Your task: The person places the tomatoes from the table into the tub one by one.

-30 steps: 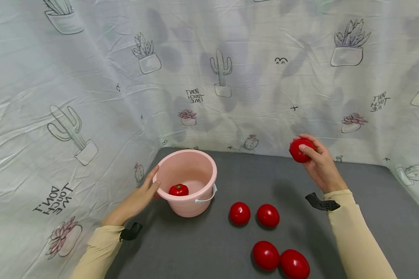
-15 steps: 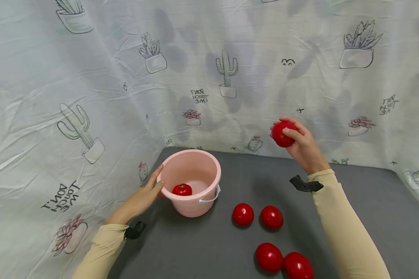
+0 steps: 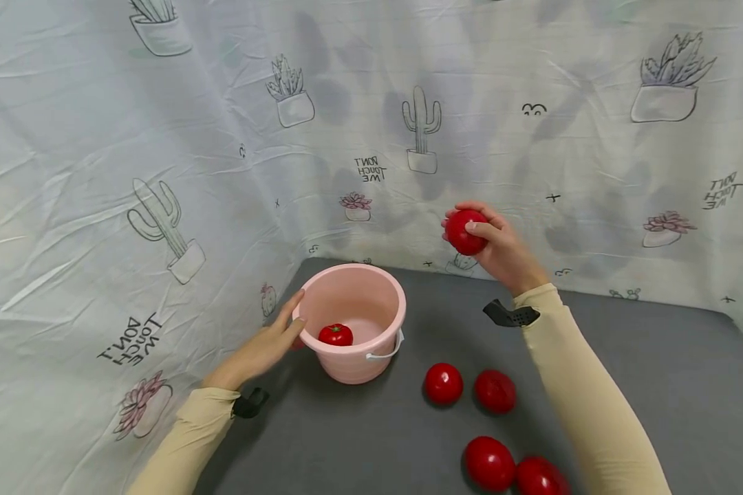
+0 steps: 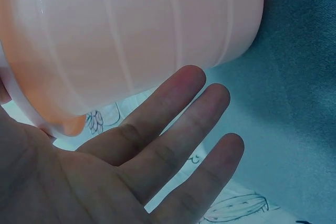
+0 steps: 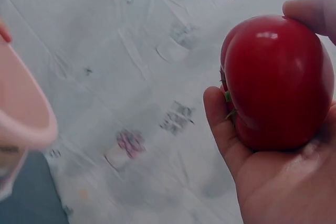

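Red tomato sits in the right hand, whose thumb and curled fingers stand parted by its width; the right wrist view shows its green stem beside one fingertip. It is held above the table, to the right of the pink bucket and higher than its rim. The left hand touches the bucket's left side at the rim, its visible lower fingers straight and spread beside the wall. Inside lies another tomato, stem up. Four more red fruits rest on the grey table, the nearest two touching. Behind hangs a cactus-print sheet.
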Demonstrator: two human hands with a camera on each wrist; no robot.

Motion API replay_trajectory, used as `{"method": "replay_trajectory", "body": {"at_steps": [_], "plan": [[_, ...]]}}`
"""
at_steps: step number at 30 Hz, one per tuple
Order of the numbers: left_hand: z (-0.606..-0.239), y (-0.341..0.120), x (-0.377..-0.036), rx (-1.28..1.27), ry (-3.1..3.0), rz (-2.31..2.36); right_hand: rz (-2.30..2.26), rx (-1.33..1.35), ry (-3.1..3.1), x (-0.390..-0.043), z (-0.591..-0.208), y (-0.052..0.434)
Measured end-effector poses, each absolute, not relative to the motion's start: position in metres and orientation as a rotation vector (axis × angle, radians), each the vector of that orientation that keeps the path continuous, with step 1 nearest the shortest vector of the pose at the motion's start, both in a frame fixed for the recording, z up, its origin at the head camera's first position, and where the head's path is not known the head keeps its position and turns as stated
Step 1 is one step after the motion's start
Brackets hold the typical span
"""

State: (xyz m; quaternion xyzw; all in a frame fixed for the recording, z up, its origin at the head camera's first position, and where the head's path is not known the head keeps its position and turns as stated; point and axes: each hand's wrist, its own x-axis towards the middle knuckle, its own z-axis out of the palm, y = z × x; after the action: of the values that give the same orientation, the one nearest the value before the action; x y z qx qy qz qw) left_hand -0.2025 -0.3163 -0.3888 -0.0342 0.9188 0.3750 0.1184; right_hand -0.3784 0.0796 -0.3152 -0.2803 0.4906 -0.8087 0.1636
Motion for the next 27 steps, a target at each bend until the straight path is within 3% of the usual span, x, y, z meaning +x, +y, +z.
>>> {"method": "replay_trajectory", "body": {"at_steps": [16, 27], "plan": [[-0.391, -0.315, -0.205, -0.097, 2.712, 1.106, -2.176, -0.856, 1.257, -0.383, -0.322, -0.017], [-0.396, -0.314, -0.206, -0.125, 2.722, 1.119, -2.114, -0.818, 1.203, -0.386, -0.335, -0.056]]}}
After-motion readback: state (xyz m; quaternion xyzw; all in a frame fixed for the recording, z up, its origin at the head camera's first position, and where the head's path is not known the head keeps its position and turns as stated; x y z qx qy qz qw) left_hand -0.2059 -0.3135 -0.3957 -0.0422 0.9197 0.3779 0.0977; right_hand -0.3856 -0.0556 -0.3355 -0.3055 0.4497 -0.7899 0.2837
